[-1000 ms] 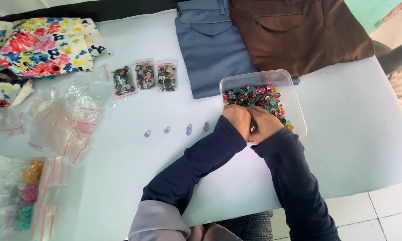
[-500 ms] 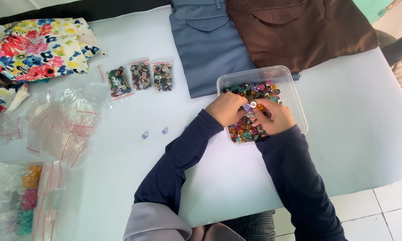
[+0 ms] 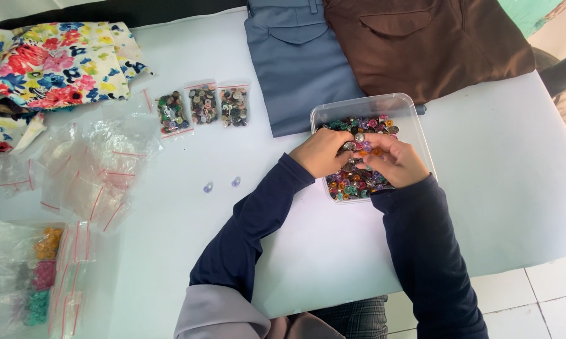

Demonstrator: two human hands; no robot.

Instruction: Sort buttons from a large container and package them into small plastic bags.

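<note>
White table: both hands in button tub, grips unclear; bagged buttons, trousers near.

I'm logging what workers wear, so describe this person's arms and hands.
Both arms are covered to the wrist by snug dark navy long sleeves, plain and unmarked. The left hand and right hand are bare, with no gloves. No rings or watch show. A pale grey cloth hangs near the left upper arm.

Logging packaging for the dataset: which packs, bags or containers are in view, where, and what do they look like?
Clear plastic tub: table right, rectangular, full of mixed-colour buttons, both hands in it.
Three small zip bags: table centre-top, in a row, red-striped, dark mixed buttons.
Empty zip bags: left, clear, heaped.
Sorted button bags: lower left, orange, pink, green.
</note>
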